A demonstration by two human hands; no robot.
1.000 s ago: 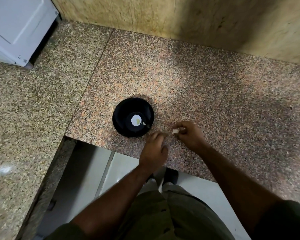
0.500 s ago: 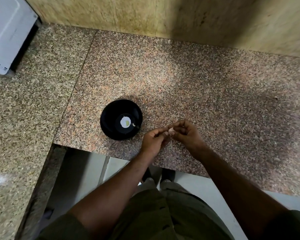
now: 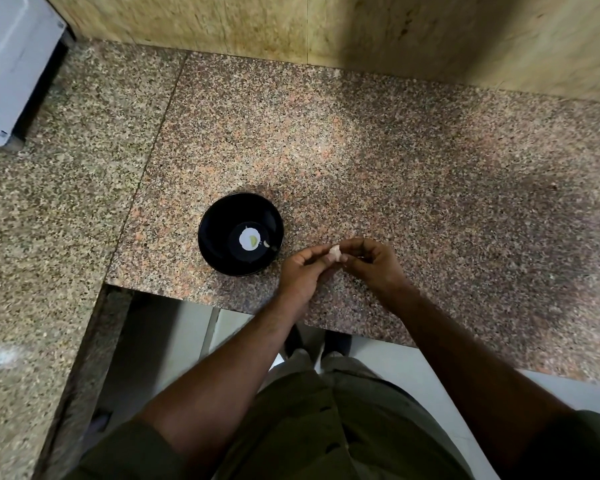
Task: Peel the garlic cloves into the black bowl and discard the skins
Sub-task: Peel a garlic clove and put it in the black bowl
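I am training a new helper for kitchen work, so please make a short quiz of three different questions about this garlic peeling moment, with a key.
1. True or false: the garlic clove lies inside the black bowl.
2. Which hands touch the clove? A) only the left hand B) only the right hand C) both hands
3. Fill in: the bowl stands on the granite counter, on the ______ side of the two hands.

Key
1. False. The clove is pinched between the fingertips of both hands, above the counter and beside the bowl.
2. C.
3. Left. The bowl is apart from the hands, near the counter's front edge.
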